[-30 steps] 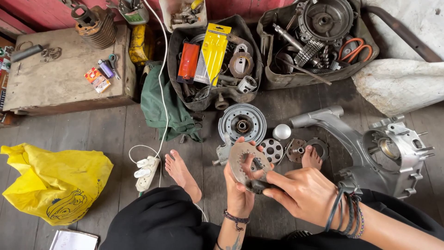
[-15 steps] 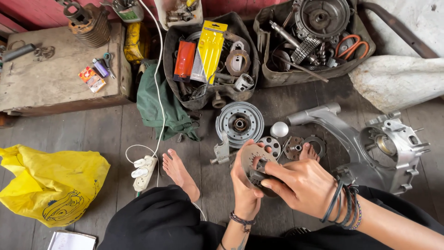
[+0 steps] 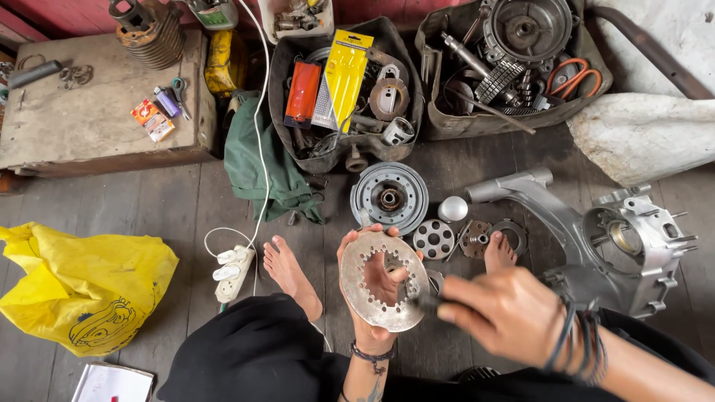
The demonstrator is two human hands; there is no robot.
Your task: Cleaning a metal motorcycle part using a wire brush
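The left hand [image 3: 372,298] grips the toothed disc [image 3: 383,281] flat on its palm above the floor, while the right hand [image 3: 506,313], clenched on a small dark tool [image 3: 426,302], works its rim; a slip could gouge teeth or drop it.

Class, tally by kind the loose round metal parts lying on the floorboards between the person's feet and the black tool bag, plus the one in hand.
Toothed metal ring disc held in left hand: 1
Large grey pulley wheel: 1
Small perforated disc: 1
Silver dome cap: 1
Rusty hub pieces: 2
Total: 6
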